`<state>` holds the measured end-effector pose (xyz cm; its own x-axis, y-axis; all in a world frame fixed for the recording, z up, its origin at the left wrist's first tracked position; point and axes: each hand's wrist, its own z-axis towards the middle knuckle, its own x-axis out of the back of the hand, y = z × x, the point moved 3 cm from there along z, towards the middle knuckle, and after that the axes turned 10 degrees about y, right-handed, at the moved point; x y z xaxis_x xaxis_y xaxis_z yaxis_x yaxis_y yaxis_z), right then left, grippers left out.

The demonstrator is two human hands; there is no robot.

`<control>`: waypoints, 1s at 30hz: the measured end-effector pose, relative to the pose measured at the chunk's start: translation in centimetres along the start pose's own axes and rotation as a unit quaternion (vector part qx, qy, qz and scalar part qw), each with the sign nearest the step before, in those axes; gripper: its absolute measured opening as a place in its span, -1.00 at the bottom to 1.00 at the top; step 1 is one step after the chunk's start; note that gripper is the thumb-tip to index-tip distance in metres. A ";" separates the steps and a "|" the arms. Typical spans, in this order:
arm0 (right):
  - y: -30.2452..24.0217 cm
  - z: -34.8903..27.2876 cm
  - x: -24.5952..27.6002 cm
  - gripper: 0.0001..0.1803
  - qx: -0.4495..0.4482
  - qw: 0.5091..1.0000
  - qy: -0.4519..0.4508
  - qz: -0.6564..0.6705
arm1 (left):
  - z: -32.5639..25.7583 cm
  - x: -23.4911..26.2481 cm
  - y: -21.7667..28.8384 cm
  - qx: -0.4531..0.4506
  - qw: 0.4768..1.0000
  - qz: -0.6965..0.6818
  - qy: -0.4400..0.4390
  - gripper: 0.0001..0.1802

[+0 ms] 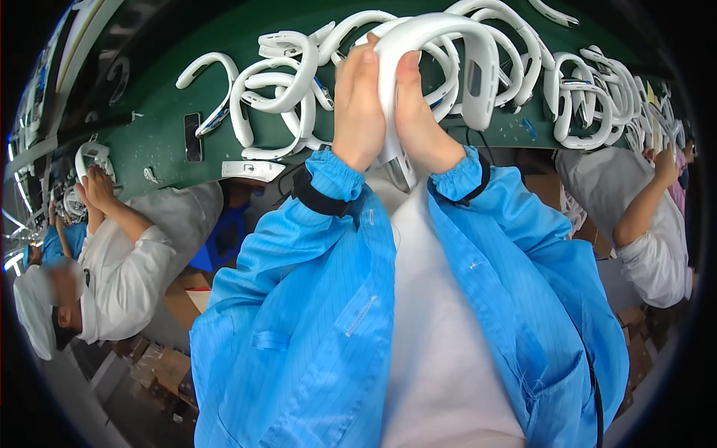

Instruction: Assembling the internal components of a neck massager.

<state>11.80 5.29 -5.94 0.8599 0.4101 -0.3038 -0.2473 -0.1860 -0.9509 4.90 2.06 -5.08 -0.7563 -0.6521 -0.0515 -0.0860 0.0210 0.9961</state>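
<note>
A white U-shaped neck fan (479, 56) is raised in front of me over the near edge of the green table (160, 123). My left hand (358, 104) and my right hand (423, 119) press one of its arms between them from both sides, thumbs uppermost. Its other arm curves over to the right, with a dark oval spot near the end. The pressed arm's tip points down toward my chest. Behind it, several more white neck fans (287, 89) lie in a loose heap, partly hidden by my hands and the held one.
A dark phone-like slab (193, 138) lies to the left, and a white curved cover (254, 170) rests by the near edge. More neck fans (586, 104) are piled at right. Co-workers in white sit on both sides; the left one's hands (97, 187) hold a white fan part.
</note>
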 end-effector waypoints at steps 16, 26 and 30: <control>-3.8 2.9 2.6 -0.39 -0.241 0.933 0.142 0.224 | -2.4 -1.3 2.5 -0.325 0.876 0.355 -0.008 -0.68; -2.2 4.4 4.9 -0.35 -0.229 0.966 0.054 0.111 | -2.8 -1.6 1.4 -0.240 0.890 0.368 -0.119 -0.53; 0.3 5.6 5.3 -0.43 -0.168 0.982 0.076 0.046 | -2.8 -1.6 0.1 -0.226 0.894 0.363 -0.132 -0.55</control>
<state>13.82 12.44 -8.16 0.9038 0.2442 -0.3513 -0.1879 -0.5111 -0.8387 7.88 0.95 -4.67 -0.6392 -0.3876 0.6642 0.7151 0.0183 0.6988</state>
